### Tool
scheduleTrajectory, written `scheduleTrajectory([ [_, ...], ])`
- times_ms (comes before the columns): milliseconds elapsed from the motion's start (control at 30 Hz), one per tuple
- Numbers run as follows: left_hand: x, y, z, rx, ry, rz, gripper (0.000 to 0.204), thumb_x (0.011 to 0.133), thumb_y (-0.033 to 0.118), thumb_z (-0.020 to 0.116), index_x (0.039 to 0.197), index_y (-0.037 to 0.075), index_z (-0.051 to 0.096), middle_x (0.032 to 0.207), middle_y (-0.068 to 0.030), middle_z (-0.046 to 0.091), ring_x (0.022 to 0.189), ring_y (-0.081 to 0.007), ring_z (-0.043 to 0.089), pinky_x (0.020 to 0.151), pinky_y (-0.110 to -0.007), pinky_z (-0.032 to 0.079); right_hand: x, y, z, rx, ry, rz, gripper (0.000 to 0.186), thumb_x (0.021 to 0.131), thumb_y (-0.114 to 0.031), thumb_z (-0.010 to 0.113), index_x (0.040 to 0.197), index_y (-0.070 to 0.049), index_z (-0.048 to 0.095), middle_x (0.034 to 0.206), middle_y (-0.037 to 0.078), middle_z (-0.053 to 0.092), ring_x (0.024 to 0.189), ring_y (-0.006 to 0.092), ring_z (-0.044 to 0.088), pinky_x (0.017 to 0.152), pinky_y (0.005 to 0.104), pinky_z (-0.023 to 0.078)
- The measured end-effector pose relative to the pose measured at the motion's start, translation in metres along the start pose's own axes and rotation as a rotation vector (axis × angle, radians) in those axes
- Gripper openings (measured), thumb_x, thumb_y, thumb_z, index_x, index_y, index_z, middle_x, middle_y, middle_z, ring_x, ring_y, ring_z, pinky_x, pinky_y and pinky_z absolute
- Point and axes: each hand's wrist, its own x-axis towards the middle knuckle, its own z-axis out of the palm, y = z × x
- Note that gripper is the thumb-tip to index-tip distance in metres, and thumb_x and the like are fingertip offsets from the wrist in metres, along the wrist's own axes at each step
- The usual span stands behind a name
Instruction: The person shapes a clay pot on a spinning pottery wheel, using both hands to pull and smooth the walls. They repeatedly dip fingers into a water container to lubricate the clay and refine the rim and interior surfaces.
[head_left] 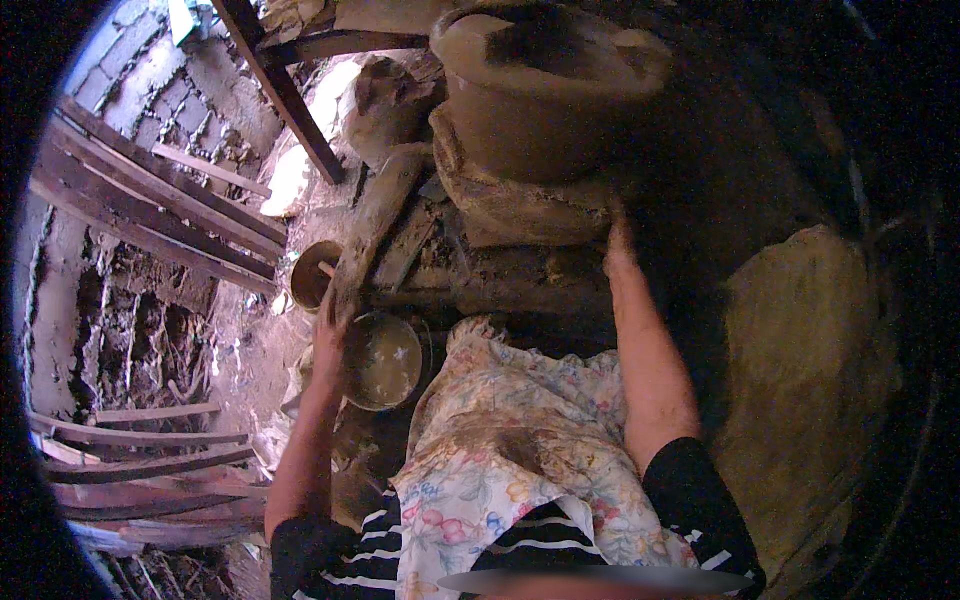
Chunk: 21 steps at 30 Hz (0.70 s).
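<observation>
Right hand [619,238], too dim to tell if spread or closed, meets the base [530,212] under a clay pot [545,125], likely heavy, soft, best cradled low.

A large, wide-mouthed brown clay pot [545,135] stands upright on a rough, bulky base [530,212], its interior partly in shadow. Nearer the person, to the left, a round bucket [421,368] holds murky liquid, beside a smaller brown bowl [301,275].

I see both bare forearms [655,345] stretched forward, well apart, the right hand [619,240] farther out than the left hand [328,335].
</observation>
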Motion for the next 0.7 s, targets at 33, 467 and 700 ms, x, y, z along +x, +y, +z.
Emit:
scheduleTrajectory([
  [33,0.027,0.029,0.006,0.582,-0.067,0.453,0.055,0.085,0.015,0.056,0.135,0.004,0.036,0.140,-0.0233,0.031,0.126,-0.0412,0.033,0.105,-0.041,0.028,-0.001,0.001,0.002,0.039,-0.003,0.032,0.082,0.078,-0.060,0.054,0.137,-0.007,0.035,0.139,0.011,0.036,0.126,0.0265,0.035,0.103,0.0424,0.029],
  [467,0.226,0.310,0.101,0.695,-0.297,1.031,0.036,0.084,0.033,0.058,0.112,0.010,0.058,0.105,-0.0198,0.060,0.100,-0.0364,0.056,0.083,-0.042,0.046,-0.033,0.005,0.033,-0.059,0.037,-0.131,0.072,0.086,-0.050,0.049,0.138,-0.002,0.032,0.142,0.011,0.032,0.128,0.0248,0.032,0.104,0.0363,0.027],
  [700,0.223,0.338,0.125,1.165,-0.340,1.061,0.036,0.084,0.028,0.058,0.114,0.008,0.057,0.111,-0.0159,0.060,0.101,-0.0319,0.057,0.087,-0.041,0.045,-0.033,-0.002,0.030,-0.149,0.016,-0.244,0.069,0.085,-0.050,0.049,0.134,-0.002,0.039,0.139,0.013,0.037,0.126,0.0258,0.036,0.105,0.0361,0.027],
])
